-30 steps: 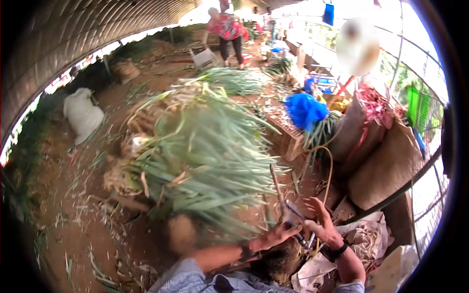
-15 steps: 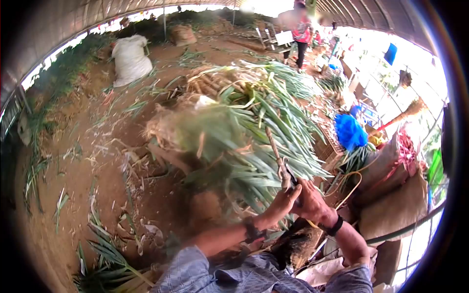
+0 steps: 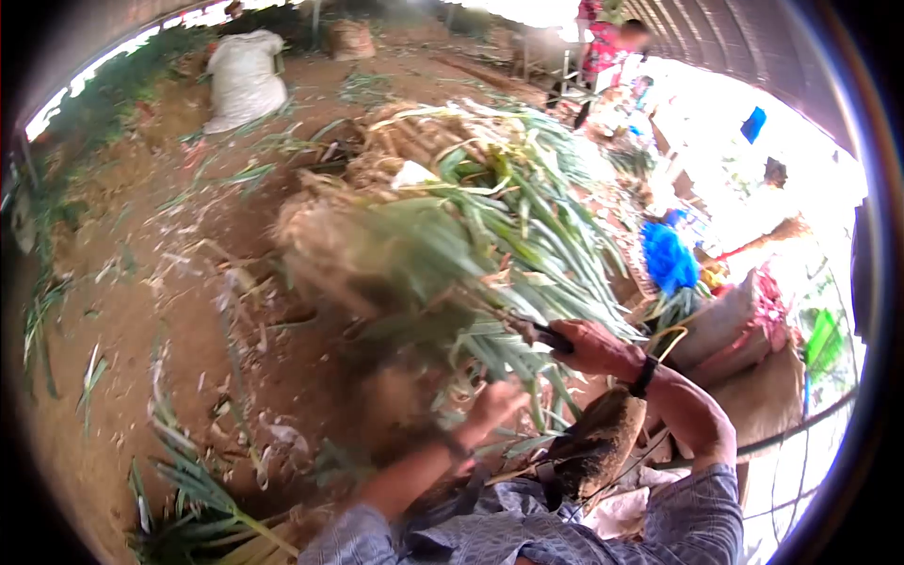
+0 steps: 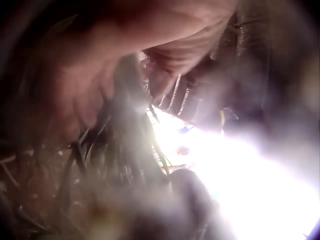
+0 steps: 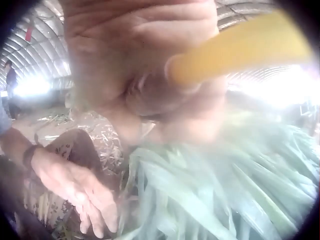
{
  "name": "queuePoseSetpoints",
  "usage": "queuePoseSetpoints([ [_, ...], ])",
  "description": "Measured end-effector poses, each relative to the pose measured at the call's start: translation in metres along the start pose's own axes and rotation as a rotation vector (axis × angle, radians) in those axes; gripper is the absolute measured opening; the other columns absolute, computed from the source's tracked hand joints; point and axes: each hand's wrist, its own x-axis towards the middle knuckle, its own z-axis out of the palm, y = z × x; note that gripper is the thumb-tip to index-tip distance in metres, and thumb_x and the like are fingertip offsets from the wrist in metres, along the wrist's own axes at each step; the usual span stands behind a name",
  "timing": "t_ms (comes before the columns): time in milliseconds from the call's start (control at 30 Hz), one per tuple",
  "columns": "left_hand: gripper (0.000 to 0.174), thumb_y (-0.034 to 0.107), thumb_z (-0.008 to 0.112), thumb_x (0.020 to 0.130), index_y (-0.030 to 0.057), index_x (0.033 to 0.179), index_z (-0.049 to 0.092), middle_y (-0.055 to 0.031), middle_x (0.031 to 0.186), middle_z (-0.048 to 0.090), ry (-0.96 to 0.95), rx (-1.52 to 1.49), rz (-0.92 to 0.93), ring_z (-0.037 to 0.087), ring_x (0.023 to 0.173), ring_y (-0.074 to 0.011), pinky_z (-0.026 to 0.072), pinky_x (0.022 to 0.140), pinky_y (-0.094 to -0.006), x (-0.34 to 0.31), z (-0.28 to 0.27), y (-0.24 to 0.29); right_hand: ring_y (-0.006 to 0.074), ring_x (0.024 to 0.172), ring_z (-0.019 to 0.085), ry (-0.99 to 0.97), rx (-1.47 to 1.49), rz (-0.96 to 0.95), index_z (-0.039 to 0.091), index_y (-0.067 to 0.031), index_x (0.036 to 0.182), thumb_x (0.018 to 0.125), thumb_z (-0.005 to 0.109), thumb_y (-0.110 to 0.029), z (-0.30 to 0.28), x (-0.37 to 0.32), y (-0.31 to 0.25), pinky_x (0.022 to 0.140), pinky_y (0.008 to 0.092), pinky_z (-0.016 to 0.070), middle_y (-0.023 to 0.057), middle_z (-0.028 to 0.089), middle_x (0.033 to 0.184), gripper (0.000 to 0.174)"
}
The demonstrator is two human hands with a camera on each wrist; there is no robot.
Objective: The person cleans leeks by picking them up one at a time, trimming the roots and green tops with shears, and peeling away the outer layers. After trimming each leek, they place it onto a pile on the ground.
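In the head view my right hand (image 3: pixel 598 348) grips the black handle of a hose gun (image 3: pixel 549 336), whose far end points left over the pile of green onions (image 3: pixel 527 226). A yellow hose (image 5: pixel 240 47) runs from the bottom of that fist in the right wrist view. Lower and to the left, my left hand (image 3: pixel 494 405) is blurred and apart from the gun. The right wrist view shows that left hand (image 5: pixel 82 192) with its fingers extended downward, beside the green onion leaves (image 5: pixel 200 190) and holding nothing.
A stuffed white sack (image 3: pixel 247 80) stands at the back left. Blue netting (image 3: pixel 669 259) and tan sacks (image 3: pixel 753 367) line the right side. Loose leaves (image 3: pixel 202 490) and peelings litter the dirt floor. Another person (image 3: pixel 607 52) is at the back.
My left hand has come off the hose gun and moved down and left. The right hand keeps its grip, and the gun now points more to the left. The head view has swung left.
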Motion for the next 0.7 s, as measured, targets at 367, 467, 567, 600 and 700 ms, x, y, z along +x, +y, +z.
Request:
queuePoseSetpoints([
  [367,0.057,0.025,0.076,0.086,-0.0088,0.125,0.051,-0.021,0.123,0.058,1.298,-0.318,0.359,0.057,0.11,-0.0268,0.0469,0.095,-0.0401,0.109,-0.078,0.031,0.034,0.075,0.066,-0.007,0.083,0.179,0.064,-0.0071,0.119,0.088,0.069,-0.023,-0.011,-0.041,0.02,0.067,0.0428,0.052,0.0157,0.068,0.087,0.035],
  [467,0.064,0.029,0.075,0.086,-0.0099,0.129,0.048,-0.0243,0.124,0.058,1.428,-0.237,0.362,0.059,0.108,-0.0303,0.0469,0.096,-0.0412,0.147,-0.084,0.019,0.0352,0.078,0.066,0.022,0.166,0.133,0.064,-0.002,0.115,0.082,0.075,-0.018,-0.001,-0.048,0.037,0.07,0.043,0.0525,0.0188,0.067,0.087,0.039],
  [567,0.079,0.039,0.074,0.089,-0.0104,0.14,0.04,-0.0269,0.136,0.053,1.413,-0.067,0.247,0.056,0.119,-0.0303,0.0451,0.101,-0.04,0.165,-0.084,-0.009,0.0375,0.08,0.066,0.039,0.201,0.047,0.063,-0.0048,0.119,0.087,0.071,-0.02,0.011,-0.05,0.06,0.07,0.0437,0.0529,0.0183,0.068,0.09,0.036],
  [600,0.081,0.042,0.073,0.09,-0.0106,0.142,0.04,-0.0275,0.138,0.052,1.415,-0.016,0.237,0.056,0.12,-0.0304,0.0456,0.101,-0.0399,0.171,-0.083,-0.017,0.0379,0.08,0.066,0.06,0.203,0.021,0.063,-0.0036,0.118,0.086,0.071,-0.021,0.017,-0.05,0.069,0.07,0.0438,0.0533,0.0186,0.067,0.09,0.037],
  [700,0.072,0.045,0.069,0.092,-0.0119,0.13,0.048,-0.0279,0.125,0.059,1.343,-0.077,0.19,0.061,0.107,-0.0296,0.0503,0.091,-0.0409,0.174,-0.07,0.011,0.0378,0.08,0.066,0.047,0.262,0.007,0.064,-0.002,0.116,0.085,0.072,-0.02,0.02,-0.048,0.086,0.071,0.0436,0.054,0.0191,0.067,0.091,0.037],
])
